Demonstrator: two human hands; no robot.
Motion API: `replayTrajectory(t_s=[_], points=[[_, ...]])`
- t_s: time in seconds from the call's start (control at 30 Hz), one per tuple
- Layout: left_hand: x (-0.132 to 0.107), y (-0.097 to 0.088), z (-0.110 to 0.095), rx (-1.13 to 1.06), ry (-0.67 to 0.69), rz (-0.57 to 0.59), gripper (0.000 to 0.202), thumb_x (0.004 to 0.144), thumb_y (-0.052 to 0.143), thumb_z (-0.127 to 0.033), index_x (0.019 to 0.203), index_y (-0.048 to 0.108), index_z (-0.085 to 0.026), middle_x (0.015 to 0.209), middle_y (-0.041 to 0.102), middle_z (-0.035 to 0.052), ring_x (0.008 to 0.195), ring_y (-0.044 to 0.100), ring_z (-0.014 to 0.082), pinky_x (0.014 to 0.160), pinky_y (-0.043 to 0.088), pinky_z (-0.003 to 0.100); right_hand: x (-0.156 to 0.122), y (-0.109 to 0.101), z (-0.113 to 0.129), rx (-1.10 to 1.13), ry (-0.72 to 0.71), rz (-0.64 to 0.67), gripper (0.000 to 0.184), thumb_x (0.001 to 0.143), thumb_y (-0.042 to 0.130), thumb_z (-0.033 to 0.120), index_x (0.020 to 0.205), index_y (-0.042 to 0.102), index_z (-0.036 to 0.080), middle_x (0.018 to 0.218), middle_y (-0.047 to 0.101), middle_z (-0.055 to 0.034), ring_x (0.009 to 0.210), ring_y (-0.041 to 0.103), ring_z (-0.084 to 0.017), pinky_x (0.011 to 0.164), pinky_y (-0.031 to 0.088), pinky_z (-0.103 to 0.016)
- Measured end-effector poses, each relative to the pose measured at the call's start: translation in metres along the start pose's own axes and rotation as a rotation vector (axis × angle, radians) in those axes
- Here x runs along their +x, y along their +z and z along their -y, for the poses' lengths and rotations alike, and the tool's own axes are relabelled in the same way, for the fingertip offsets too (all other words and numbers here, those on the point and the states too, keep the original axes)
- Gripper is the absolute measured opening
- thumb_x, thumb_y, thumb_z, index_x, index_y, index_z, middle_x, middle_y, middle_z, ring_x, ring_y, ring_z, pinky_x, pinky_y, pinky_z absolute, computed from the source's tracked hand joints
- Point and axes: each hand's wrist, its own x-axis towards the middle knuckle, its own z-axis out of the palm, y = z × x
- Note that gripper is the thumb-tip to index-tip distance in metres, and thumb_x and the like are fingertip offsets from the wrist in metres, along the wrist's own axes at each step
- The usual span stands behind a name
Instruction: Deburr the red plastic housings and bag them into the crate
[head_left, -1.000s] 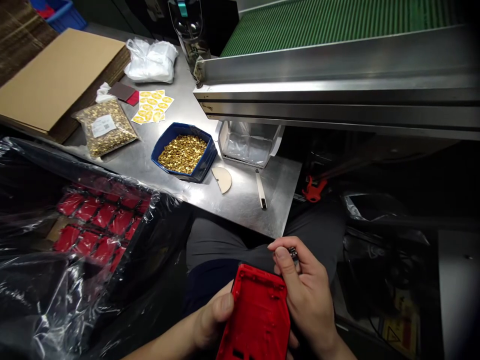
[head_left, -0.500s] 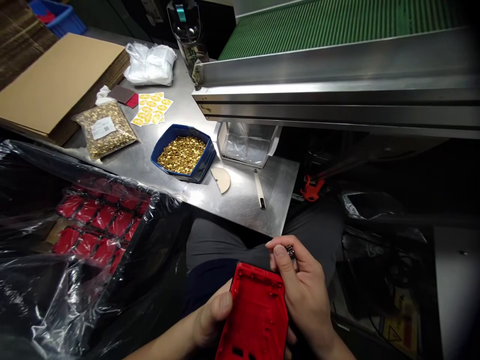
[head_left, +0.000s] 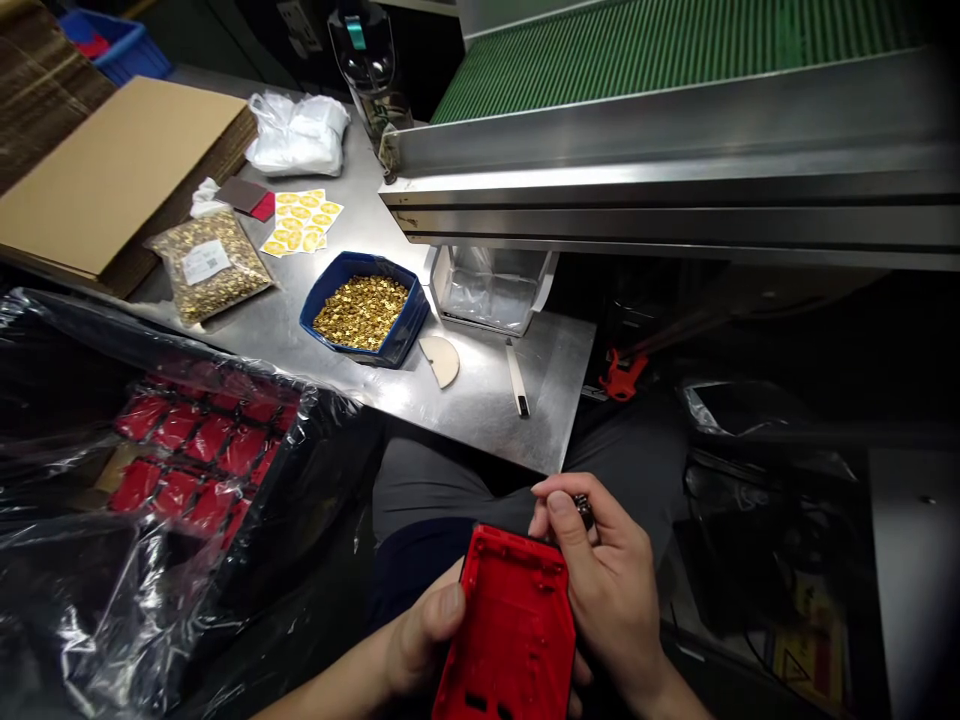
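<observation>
My left hand point(head_left: 429, 630) grips a red plastic housing shell point(head_left: 514, 630) by its left side, thumb on the rim. The shell's hollow inner face is turned up, with small posts near its top and dark slots at the bottom. Along the shell's right edge lies my right hand point(head_left: 607, 580), fingers curled in. Small dark shiny metal pieces point(head_left: 583, 510) show within its curled fingers; I cannot tell their exact kind. The right thumb and index finger come close together just above the shell's top right corner.
On the metal table point(head_left: 480, 425) are a blue bin point(head_left: 409, 340) of small brass pieces, a bag of brass pieces point(head_left: 214, 265), a utility knife point(head_left: 517, 380) and a clear bin point(head_left: 487, 300). A green conveyor point(head_left: 637, 60) overhangs it. Plastic-lined box point(head_left: 300, 430) at left holds red parts.
The view has shifted very slightly. The dark metal pieces show a little more between my right fingers. Both hands and the red shell stay nearly where they were.
</observation>
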Motion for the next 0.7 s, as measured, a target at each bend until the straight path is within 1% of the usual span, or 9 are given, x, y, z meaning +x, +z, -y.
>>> replayTrajectory(t_s=[0.1, 0.17, 0.27, 0.33, 0.37, 0.47, 0.53, 0.6, 0.7], points=[[0.0007, 0.0020, -0.0016, 0.030, 0.022, -0.013, 0.089, 0.079, 0.066, -0.072, 0.130, 0.060, 0.001, 0.119, 0.067, 0.0330, 0.105, 0.072, 0.0385, 0.088, 0.057, 0.042, -0.0007, -0.0001, -0.0012, -0.041, 0.008, -0.051, 0.018, 0.100, 0.057, 0.041, 0.102, 0.065, 0.024, 0.057, 0.049, 0.0064, 0.045, 0.044, -0.009, 0.041, 0.035, -0.020], [0.0011, 0.0027, -0.0020, 0.047, 0.040, -0.020, 0.087, 0.082, 0.063, -0.073, 0.129, 0.061, 0.001, 0.119, 0.067, 0.0327, 0.105, 0.071, 0.0394, 0.088, 0.057, 0.042, -0.0008, -0.0002, -0.0026, -0.055, 0.014, -0.070, 0.017, 0.100, 0.057, 0.040, 0.104, 0.064, 0.025, 0.053, 0.044, 0.0081, 0.041, 0.039, -0.008, 0.038, 0.030, -0.020], [0.0012, 0.0022, -0.0017, 0.054, 0.040, -0.012, 0.087, 0.082, 0.063, -0.072, 0.130, 0.060, 0.000, 0.118, 0.068, 0.0327, 0.106, 0.071, 0.0408, 0.086, 0.058, 0.043, 0.0003, -0.0006, -0.0036, -0.016, -0.007, -0.042, 0.017, 0.100, 0.057, 0.040, 0.103, 0.066, 0.026, 0.068, 0.061, 0.0038, 0.049, 0.050, -0.008, 0.043, 0.039, -0.019], [0.0014, 0.0017, -0.0012, 0.054, 0.037, -0.010, 0.088, 0.082, 0.063, -0.072, 0.132, 0.059, -0.001, 0.118, 0.068, 0.0326, 0.105, 0.071, 0.0407, 0.085, 0.058, 0.043, 0.0012, -0.0006, -0.0033, 0.002, -0.017, -0.023, 0.018, 0.100, 0.057, 0.040, 0.101, 0.066, 0.025, 0.077, 0.066, 0.0013, 0.055, 0.057, -0.010, 0.048, 0.045, -0.019], [0.0016, 0.0017, -0.0009, 0.057, 0.041, -0.012, 0.088, 0.082, 0.063, -0.073, 0.132, 0.060, -0.001, 0.118, 0.068, 0.0327, 0.104, 0.072, 0.0403, 0.085, 0.058, 0.043, 0.0013, -0.0006, -0.0031, 0.000, -0.015, -0.024, 0.018, 0.100, 0.057, 0.040, 0.100, 0.066, 0.025, 0.074, 0.064, 0.0018, 0.055, 0.056, -0.010, 0.049, 0.045, -0.020], [0.0026, 0.0025, -0.0003, 0.074, 0.061, -0.026, 0.086, 0.084, 0.059, -0.074, 0.127, 0.063, 0.000, 0.119, 0.068, 0.0329, 0.103, 0.072, 0.0389, 0.086, 0.058, 0.042, 0.0003, 0.0000, -0.0035, -0.045, 0.008, -0.068, 0.017, 0.100, 0.058, 0.040, 0.102, 0.065, 0.025, 0.056, 0.049, 0.0070, 0.045, 0.045, -0.009, 0.042, 0.036, -0.019], [0.0032, 0.0029, 0.0000, 0.076, 0.068, -0.035, 0.086, 0.084, 0.058, -0.074, 0.127, 0.064, 0.000, 0.119, 0.068, 0.0327, 0.103, 0.073, 0.0379, 0.086, 0.058, 0.041, -0.0007, 0.0002, -0.0046, -0.071, 0.019, -0.085, 0.017, 0.100, 0.058, 0.041, 0.104, 0.065, 0.025, 0.052, 0.043, 0.0086, 0.042, 0.038, -0.008, 0.039, 0.031, -0.020], [0.0035, 0.0025, 0.0000, 0.063, 0.055, -0.029, 0.086, 0.083, 0.061, -0.073, 0.128, 0.063, 0.000, 0.119, 0.068, 0.0324, 0.103, 0.073, 0.0370, 0.087, 0.058, 0.041, -0.0005, -0.0010, -0.0054, -0.073, 0.014, -0.088, 0.018, 0.100, 0.058, 0.041, 0.103, 0.065, 0.025, 0.056, 0.049, 0.0070, 0.044, 0.042, -0.008, 0.041, 0.034, -0.020], [0.0032, 0.0008, -0.0003, 0.007, 0.020, -0.007, 0.090, 0.078, 0.069, -0.072, 0.132, 0.060, -0.001, 0.120, 0.067, 0.0319, 0.104, 0.072, 0.0359, 0.089, 0.057, 0.040, 0.0021, -0.0073, -0.0050, -0.036, 0.000, -0.050, 0.019, 0.100, 0.057, 0.041, 0.103, 0.066, 0.026, 0.077, 0.067, 0.0020, 0.050, 0.052, -0.009, 0.045, 0.041, -0.020]])
